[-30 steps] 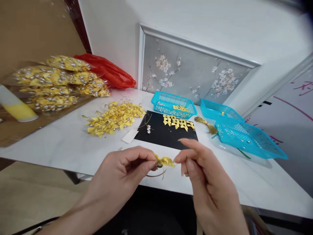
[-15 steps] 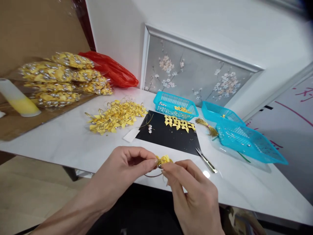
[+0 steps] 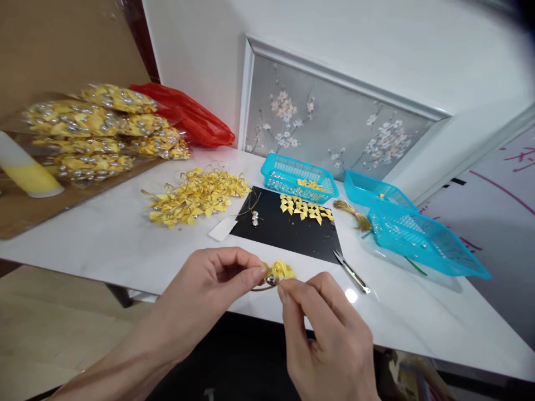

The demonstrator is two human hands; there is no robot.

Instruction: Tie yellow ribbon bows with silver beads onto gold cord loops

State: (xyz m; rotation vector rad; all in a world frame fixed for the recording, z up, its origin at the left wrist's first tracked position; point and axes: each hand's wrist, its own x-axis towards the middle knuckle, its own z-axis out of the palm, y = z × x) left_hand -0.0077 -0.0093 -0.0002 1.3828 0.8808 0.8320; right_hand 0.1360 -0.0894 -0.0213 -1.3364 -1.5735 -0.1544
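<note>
Between my hands, over the table's front edge, is a yellow ribbon bow (image 3: pixel 282 269) with a silver bead (image 3: pixel 272 280) at its lower side. My left hand (image 3: pixel 225 278) pinches the bow's left end between thumb and forefinger. A thin gold cord curves below the bead. My right hand (image 3: pixel 326 323) is closed in a pinch at the right of the bead; whether it grips the bow or its cord is hidden by the fingertips. Beyond them, a black mat (image 3: pixel 288 238) carries rows of yellow ribbon bows (image 3: pixel 307 209) and a few silver beads (image 3: pixel 254 218).
Thread snips (image 3: pixel 351 272) lie at the mat's right corner. A heap of finished yellow bows (image 3: pixel 194 197) is on the left, with bagged bows (image 3: pixel 87 128) behind. Blue baskets (image 3: pixel 298 177) and a bundle of gold cords (image 3: pixel 354 215) stand at the back and right.
My right fingertips have drawn slightly down from the bow, so more of the bow and bead shows. My left hand keeps its pinch.
</note>
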